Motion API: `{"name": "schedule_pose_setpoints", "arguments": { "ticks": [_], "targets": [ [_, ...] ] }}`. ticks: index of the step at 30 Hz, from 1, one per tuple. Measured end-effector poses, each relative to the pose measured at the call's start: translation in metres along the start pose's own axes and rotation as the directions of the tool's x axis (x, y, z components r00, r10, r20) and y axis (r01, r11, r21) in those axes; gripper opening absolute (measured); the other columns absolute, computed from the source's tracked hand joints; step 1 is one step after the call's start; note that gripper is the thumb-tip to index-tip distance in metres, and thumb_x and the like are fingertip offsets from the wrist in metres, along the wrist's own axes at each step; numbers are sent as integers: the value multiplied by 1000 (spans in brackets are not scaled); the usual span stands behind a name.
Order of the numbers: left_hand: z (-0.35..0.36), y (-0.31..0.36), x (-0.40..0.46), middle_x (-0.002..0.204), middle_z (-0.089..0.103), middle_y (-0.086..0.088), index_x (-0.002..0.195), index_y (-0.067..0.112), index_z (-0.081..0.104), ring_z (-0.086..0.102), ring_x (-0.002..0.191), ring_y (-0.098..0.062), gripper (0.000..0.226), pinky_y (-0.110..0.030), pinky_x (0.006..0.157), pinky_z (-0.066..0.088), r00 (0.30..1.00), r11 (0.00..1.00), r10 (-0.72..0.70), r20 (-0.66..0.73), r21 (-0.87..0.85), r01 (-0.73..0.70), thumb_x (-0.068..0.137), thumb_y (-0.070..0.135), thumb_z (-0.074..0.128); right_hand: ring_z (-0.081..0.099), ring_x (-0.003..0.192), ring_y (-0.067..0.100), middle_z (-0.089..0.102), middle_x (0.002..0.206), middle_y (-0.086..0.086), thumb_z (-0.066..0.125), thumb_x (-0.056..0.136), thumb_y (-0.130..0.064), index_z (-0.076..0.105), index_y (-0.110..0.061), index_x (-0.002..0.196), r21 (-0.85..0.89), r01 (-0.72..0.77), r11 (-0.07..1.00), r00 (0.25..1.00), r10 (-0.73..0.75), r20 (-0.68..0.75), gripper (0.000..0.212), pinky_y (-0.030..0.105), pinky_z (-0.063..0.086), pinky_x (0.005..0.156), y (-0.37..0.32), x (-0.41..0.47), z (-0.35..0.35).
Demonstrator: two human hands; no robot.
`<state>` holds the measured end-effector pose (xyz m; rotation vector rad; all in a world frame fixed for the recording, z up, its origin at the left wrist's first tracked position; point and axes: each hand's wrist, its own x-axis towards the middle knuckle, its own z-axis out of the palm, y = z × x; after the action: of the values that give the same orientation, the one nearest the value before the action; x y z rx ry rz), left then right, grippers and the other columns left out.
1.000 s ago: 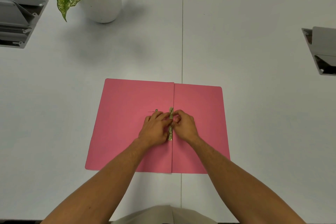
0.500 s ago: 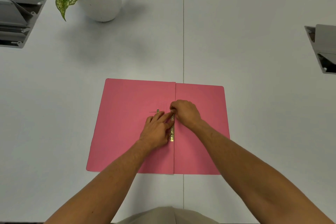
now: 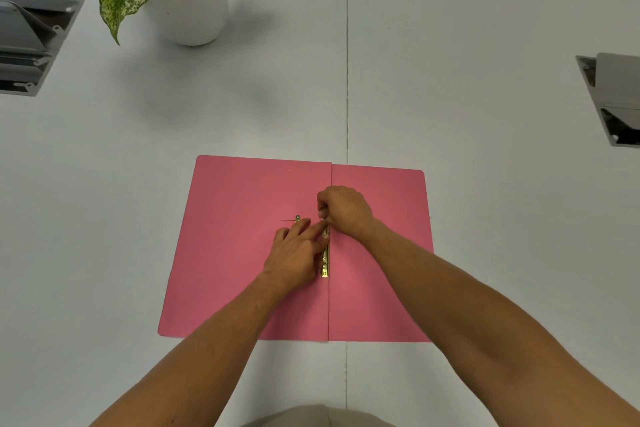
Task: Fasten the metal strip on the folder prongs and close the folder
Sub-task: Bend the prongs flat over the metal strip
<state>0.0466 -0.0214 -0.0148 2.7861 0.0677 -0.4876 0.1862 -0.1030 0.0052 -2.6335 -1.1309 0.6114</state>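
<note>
A pink folder lies open and flat on the white table. Its fold runs up and down the middle. A thin gold metal strip lies along that fold, a little below the middle of the folder.

The left hand lies flat on the left page, fingers spread and reaching toward 1 o'clock. Its fingertips press on the top part of the metal strip, and the rest of the strip shows just beside the hand at its 3 o'clock side. This hand grips nothing; it only presses down.

The right hand sits at the top end of the metal strip, at 12 o'clock from it. Its fingers are curled in and pinch something very small right at the fold. It is too small to say for sure what it is. The two hands touch there.

A small pin with a round head lies on the left page, at 12 o'clock from the left hand and just beside its fingertips.

A plant in a white pot stands far off at 11 o'clock from the folder. Grey hatches sit in the table at the far left and far right edges.
</note>
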Motion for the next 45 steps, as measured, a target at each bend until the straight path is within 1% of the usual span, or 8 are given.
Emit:
{"name": "schedule_pose_setpoints", "arguments": {
  "ticks": [7, 19, 24, 29, 31, 38, 41, 45],
  "targets": [
    [-4, 1, 2, 160, 22, 6, 136, 29, 50, 20, 143, -26, 48, -46, 102, 29, 1000, 1000, -7, 26, 7, 6, 88, 29, 52, 66, 72, 18, 73, 76, 2, 71, 75, -5, 69, -13, 73, 373, -240, 896, 953, 290, -84, 9, 33, 55, 69, 8, -10, 14],
    [-8, 3, 2, 160, 23, 4, 136, 27, 52, 20, 143, -28, 47, -48, 102, 31, 999, 999, -1, 44, 33, -1, 89, 25, 54, 64, 74, 16, 68, 78, 1, 81, 74, -12, 68, -13, 81, 514, -347, 784, 910, 415, -20, 15, 27, 52, 65, 12, -9, 12],
    [-9, 3, 3, 160, 23, 4, 137, 26, 50, 19, 143, -29, 47, -49, 103, 30, 998, 999, 1, 63, 40, -3, 90, 25, 52, 59, 80, 20, 63, 88, 3, 80, 75, -15, 61, -13, 103, 505, -343, 792, 910, 413, -29, 34, 30, 47, 69, 11, -9, 11],
    [-9, 2, 4, 160, 22, 8, 139, 30, 48, 20, 144, -28, 48, -48, 104, 29, 998, 999, 3, 66, 33, -5, 91, 26, 52, 62, 79, 27, 67, 87, 8, 65, 85, -14, 65, -9, 93, 330, -238, 913, 953, 286, -102, 9, 35, 49, 65, 7, -18, 17],
    [-9, 0, 4, 160, 22, 9, 139, 31, 47, 20, 143, -29, 48, -48, 104, 29, 998, 1000, 8, 61, 24, -9, 92, 27, 51, 61, 81, 30, 64, 92, 10, 56, 88, -13, 67, -7, 95, 219, -157, 963, 976, 186, -117, 14, 37, 49, 66, 3, -24, 25],
    [-8, -2, 4, 160, 23, 12, 134, 35, 52, 20, 144, -28, 42, -48, 104, 27, 997, 1000, -3, 82, -7, 4, 92, 33, 50, 58, 97, 25, 60, 110, 12, 54, 90, -4, 62, -7, 122, 366, -128, 922, 974, 186, -128, 32, 30, 47, 85, 7, -41, 35],
    [-10, -4, 5, 159, 24, 14, 134, 38, 51, 22, 143, -27, 43, -48, 104, 28, 997, 1000, -2, 81, -14, 3, 91, 36, 50, 62, 91, 21, 66, 103, 9, 61, 83, -5, 67, -11, 112, 480, -172, 860, 947, 279, -161, 30, 28, 49, 84, 2, -57, 38],
    [-14, -3, 6, 158, 27, 13, 127, 38, 58, 22, 142, -24, 36, -48, 103, 28, 996, 999, -9, 92, -36, 13, 92, 35, 49, 68, 70, 16, 72, 73, 1, 66, 86, -20, 68, -14, 90, 618, -274, 737, 924, 380, -44, 8, 33, 56, 70, -4, -77, 47]
  ]
}}
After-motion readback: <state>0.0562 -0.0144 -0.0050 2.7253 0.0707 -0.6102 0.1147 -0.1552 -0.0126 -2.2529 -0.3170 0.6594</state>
